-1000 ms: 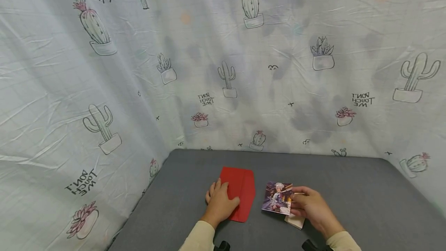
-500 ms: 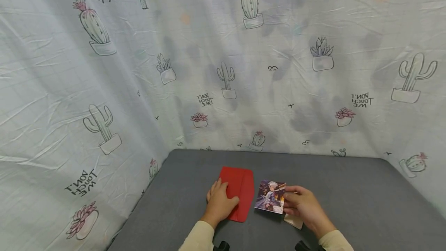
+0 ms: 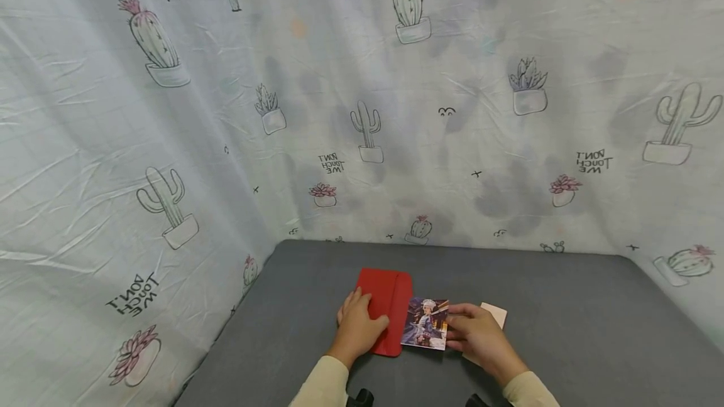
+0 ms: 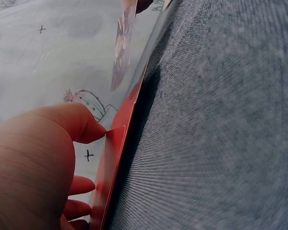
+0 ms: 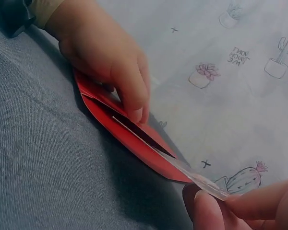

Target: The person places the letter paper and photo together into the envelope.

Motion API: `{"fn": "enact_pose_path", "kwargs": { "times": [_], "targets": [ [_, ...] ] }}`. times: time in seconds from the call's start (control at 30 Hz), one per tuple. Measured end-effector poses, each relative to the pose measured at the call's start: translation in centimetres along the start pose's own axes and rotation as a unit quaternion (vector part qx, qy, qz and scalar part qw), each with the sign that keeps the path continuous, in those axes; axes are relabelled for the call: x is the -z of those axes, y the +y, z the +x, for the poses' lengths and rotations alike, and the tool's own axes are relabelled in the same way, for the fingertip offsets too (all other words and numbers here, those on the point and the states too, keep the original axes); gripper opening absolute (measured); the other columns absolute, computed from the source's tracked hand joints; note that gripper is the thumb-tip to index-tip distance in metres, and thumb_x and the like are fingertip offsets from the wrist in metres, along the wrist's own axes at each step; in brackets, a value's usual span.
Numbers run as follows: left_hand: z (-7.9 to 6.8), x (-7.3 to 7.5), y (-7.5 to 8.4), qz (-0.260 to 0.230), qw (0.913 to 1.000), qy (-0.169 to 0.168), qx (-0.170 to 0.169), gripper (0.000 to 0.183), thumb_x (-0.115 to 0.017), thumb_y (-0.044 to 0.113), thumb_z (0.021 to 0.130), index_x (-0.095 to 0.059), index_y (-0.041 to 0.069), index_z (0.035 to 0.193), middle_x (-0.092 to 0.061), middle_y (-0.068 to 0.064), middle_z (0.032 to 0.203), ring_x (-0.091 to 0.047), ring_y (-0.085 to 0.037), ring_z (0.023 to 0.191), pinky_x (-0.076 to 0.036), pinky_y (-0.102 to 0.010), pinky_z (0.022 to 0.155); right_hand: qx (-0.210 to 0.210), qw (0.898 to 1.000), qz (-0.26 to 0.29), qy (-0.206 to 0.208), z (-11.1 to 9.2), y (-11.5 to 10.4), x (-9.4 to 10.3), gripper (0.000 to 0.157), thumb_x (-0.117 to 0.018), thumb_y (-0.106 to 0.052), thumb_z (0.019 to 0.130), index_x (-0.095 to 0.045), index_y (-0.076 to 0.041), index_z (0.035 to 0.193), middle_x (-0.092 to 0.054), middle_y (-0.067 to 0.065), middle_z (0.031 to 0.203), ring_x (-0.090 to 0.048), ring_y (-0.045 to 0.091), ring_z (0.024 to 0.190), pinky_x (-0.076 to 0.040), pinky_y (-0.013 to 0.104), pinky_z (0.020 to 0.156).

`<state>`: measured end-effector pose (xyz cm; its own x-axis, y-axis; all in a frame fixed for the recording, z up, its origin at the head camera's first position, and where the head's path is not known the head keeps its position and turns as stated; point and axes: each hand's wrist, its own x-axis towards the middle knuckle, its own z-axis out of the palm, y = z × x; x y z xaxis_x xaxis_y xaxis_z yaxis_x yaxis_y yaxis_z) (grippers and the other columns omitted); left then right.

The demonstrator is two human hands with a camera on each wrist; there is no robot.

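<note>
A red envelope [image 3: 390, 306] lies on the grey table with its flap side toward the right. My left hand [image 3: 362, 322] rests on it, fingers spread over its left part and thumb by the mouth edge. The right wrist view shows the mouth gaping beneath that hand [image 5: 110, 62]. My right hand [image 3: 477, 335] pinches a small photo card [image 3: 425, 324] by its right edge, picture up. The card's left edge overlaps the flap; in the right wrist view its end [image 5: 144, 136] lies at the mouth, between flap and upper layer.
A pale, flat card-like piece [image 3: 494, 313] lies on the table under and behind my right hand, partly hidden. The grey table [image 3: 565, 319] runs back to a white curtain [image 3: 339, 80] printed with cacti. A black wrist strap [image 5: 12, 17] shows at the left sleeve.
My right hand has moved left with the photo card, from apart from the envelope to over its flap. More of the pale piece shows behind the hand. My left hand has hardly moved.
</note>
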<state>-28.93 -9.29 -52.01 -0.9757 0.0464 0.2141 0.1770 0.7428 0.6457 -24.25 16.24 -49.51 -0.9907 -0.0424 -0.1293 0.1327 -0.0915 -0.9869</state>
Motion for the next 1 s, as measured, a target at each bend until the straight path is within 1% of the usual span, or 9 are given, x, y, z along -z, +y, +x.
{"fn": "enact_pose_path", "kwargs": {
  "times": [0.23,0.53,0.73,1.0],
  "targets": [
    [0.1,0.0,0.2,0.001,1.0000,-0.001,0.006,0.063,-0.064,0.032,0.078,-0.054,0.004,0.134,-0.035,-0.017,0.148,-0.024,-0.036,0.136,-0.013,-0.060,0.104,-0.002,1.000,-0.021,0.010,0.2,0.1,-0.7,0.037,-0.058,-0.002,0.088,-0.050,0.012,0.121,-0.062,0.018,0.093,-0.066,0.025,0.069,-0.055,0.037,0.059],
    [0.0,-0.1,0.4,0.000,1.0000,0.003,0.004,0.063,-0.064,0.034,0.079,-0.055,0.004,0.134,-0.036,-0.017,0.147,-0.024,-0.037,0.136,-0.012,-0.060,0.104,-0.004,1.000,-0.027,0.013,0.5,0.5,-1.4,0.037,-0.059,-0.001,0.087,-0.051,0.012,0.120,-0.064,0.017,0.091,-0.066,0.027,0.070,-0.056,0.040,0.059],
    [-0.2,0.1,0.6,0.002,1.0000,0.004,0.002,0.063,-0.064,0.032,0.078,-0.055,0.003,0.133,-0.036,-0.018,0.147,-0.025,-0.038,0.135,-0.013,-0.062,0.104,-0.013,0.999,-0.035,0.023,0.6,0.7,-2.0,0.037,-0.059,-0.001,0.087,-0.053,0.011,0.121,-0.064,0.018,0.092,-0.066,0.028,0.070,-0.056,0.042,0.059],
    [-0.3,0.1,0.4,-0.002,1.0000,-0.001,-0.002,0.064,-0.064,0.035,0.079,-0.054,0.004,0.134,-0.036,-0.018,0.147,-0.024,-0.037,0.136,-0.012,-0.061,0.104,-0.015,0.999,-0.034,0.021,0.5,0.7,-3.0,0.037,-0.062,0.002,0.085,-0.052,0.011,0.120,-0.065,0.017,0.089,-0.066,0.027,0.069,-0.056,0.041,0.059]
  ]
}}
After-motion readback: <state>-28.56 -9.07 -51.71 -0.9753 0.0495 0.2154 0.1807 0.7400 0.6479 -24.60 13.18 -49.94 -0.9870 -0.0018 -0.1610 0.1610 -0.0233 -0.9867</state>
